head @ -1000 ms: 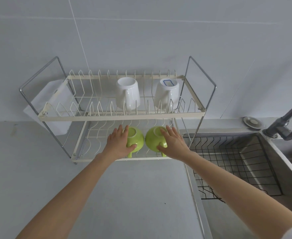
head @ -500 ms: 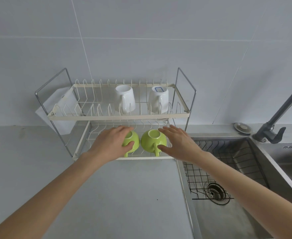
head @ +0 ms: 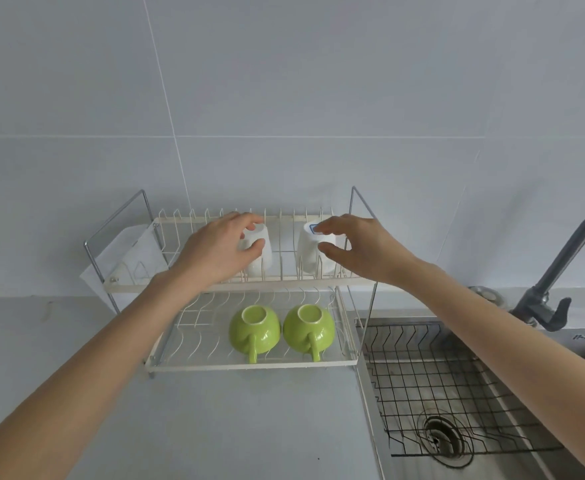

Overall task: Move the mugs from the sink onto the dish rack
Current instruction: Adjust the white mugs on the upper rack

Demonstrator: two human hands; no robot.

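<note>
The two-tier dish rack (head: 215, 367) stands on the counter by the wall. Two green mugs, one on the left (head: 254, 329) and one on the right (head: 309, 328), lie upside down on its lower tier with their handles toward me. On the upper tier are two upturned white mugs. My left hand (head: 215, 252) curls over the left white mug (head: 261, 261), fingers on its base and thumb on its side. My right hand (head: 357, 247) is spread beside the right white mug (head: 306, 254), with fingertips touching its labelled base.
The steel sink (head: 533, 455) at the right holds a black wire grid (head: 433, 382) and a drain (head: 444, 436), with no mugs in view. A grey faucet (head: 547, 289) rises at its far right. A white cloth (head: 128, 258) hangs at the rack's left end.
Both hands let go of the green mugs on the lower tier and rose to the white mugs on the upper tier. My view has pulled back and tilted up.
</note>
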